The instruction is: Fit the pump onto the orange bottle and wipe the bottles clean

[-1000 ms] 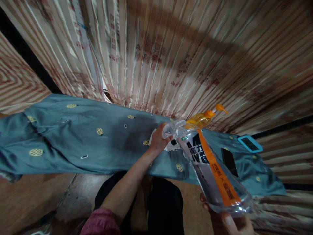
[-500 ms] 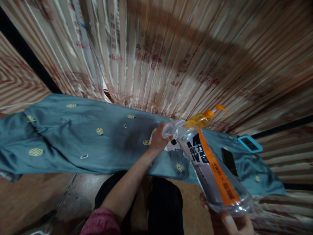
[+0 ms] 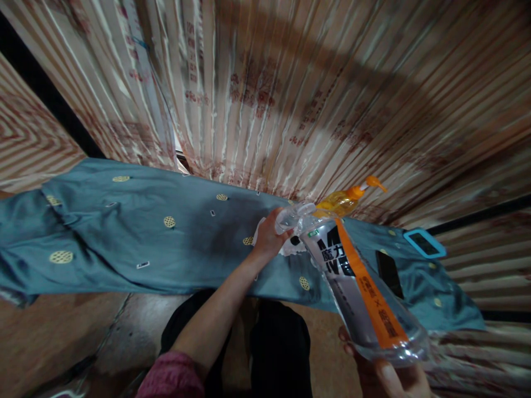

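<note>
At the base of the big bottle (image 3: 352, 282), the right hand (image 3: 394, 378) is closed with its thumb on the near side and fingertips on the left edge, clamped on the clear plastic. At the other end, beside the bottle's neck, the left hand (image 3: 267, 237) is curled around a small clear piece of plastic, perhaps a cup (image 3: 286, 221); glare and overlap hide whether its rim touches the bottle's mouth. The bottle's long axis runs aslant, from its base low at the right and close to the person, up and leftward to its neck out over the cloth (image 3: 124, 232). So the neck end is nearer the left hand and the base end sits with the right, label facing up toward the head. Just below and left of the bottle's neck, partly under the left hand, is a piece of white paper (image 3: 292, 250) on the cloth. Just beyond the bottle's neck is a pump bottle (image 3: 340, 203) of yellow liquid, its orange spout pointing right. To the right of the bottle's middle lies a dark phone (image 3: 389, 273), with a blue-rimmed device (image 3: 423, 243) farther right and beyond. A pleated curtain (image 3: 257, 99) hangs behind the bottle, and dark-trousered knees (image 3: 280, 342) are left of its base.
</note>
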A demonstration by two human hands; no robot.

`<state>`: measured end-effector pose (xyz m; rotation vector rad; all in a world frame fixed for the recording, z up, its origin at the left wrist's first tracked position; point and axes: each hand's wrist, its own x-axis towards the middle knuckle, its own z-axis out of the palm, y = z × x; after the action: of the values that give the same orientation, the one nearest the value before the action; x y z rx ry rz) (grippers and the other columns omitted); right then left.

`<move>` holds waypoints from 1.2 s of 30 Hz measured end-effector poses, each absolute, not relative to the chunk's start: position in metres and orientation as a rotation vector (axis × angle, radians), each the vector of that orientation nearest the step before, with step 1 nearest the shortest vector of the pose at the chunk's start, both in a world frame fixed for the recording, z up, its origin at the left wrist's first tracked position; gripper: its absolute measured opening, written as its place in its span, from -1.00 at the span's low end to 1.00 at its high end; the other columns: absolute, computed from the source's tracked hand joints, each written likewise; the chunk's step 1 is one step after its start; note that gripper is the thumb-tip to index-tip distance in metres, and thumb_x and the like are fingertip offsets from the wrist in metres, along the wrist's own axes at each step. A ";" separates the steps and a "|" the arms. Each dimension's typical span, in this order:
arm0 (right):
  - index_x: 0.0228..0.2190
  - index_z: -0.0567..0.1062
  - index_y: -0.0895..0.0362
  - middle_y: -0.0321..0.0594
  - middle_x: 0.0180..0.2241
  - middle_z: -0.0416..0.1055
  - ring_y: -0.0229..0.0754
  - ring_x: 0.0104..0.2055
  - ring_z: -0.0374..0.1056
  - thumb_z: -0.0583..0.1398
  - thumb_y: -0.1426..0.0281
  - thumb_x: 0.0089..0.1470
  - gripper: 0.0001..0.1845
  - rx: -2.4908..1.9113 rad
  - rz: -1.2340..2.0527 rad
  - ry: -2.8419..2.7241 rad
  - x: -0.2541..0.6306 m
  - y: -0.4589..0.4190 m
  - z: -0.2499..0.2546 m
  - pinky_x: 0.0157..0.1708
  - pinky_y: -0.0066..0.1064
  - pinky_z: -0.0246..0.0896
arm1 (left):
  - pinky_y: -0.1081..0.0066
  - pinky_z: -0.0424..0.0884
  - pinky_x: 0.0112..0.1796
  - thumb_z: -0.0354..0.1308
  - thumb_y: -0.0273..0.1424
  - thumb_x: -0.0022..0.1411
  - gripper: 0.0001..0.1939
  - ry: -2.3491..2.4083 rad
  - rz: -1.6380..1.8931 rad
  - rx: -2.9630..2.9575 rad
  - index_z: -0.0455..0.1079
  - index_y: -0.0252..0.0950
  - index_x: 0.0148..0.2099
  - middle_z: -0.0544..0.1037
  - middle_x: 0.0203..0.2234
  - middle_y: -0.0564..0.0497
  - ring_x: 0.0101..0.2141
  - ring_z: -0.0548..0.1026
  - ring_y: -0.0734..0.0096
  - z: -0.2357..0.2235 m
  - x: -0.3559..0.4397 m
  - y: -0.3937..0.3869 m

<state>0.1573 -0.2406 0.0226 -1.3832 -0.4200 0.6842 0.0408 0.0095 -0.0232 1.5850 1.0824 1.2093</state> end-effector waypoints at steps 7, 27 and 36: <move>-0.08 0.45 0.09 -0.20 -0.36 0.60 -0.04 -0.38 0.56 0.45 0.30 -0.17 -0.42 -1.351 0.666 -0.410 0.151 -0.236 0.027 -0.46 -0.37 0.49 | 0.28 0.47 -0.03 0.31 -0.56 -0.01 -0.51 1.083 1.212 1.570 0.39 -0.24 0.01 0.60 -0.12 -0.02 -0.11 0.58 0.23 -0.023 0.041 0.009; -0.12 0.45 0.06 -0.26 -0.38 0.61 -0.12 -0.39 0.56 0.49 0.21 -0.25 -0.37 -1.361 0.655 -0.374 0.149 -0.234 0.029 -0.37 -0.49 0.48 | 0.28 0.46 -0.02 0.31 -0.55 0.00 -0.50 1.100 1.189 1.566 0.37 -0.22 0.03 0.60 -0.08 -0.02 -0.09 0.57 0.21 -0.025 0.042 0.010; -0.13 0.46 0.05 -0.24 -0.31 0.62 -0.09 -0.36 0.57 0.48 0.25 -0.21 -0.43 -1.329 0.691 -0.404 0.153 -0.237 0.027 -0.33 -0.44 0.49 | 0.27 0.44 0.00 0.30 -0.55 0.01 -0.50 1.078 1.194 1.572 0.35 -0.24 0.03 0.59 -0.07 -0.03 -0.07 0.56 0.22 -0.028 0.043 0.010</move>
<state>0.1529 -0.2370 0.0272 -1.3295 -0.4036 0.6913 0.0430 0.0103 -0.0281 1.5715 1.0784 1.1941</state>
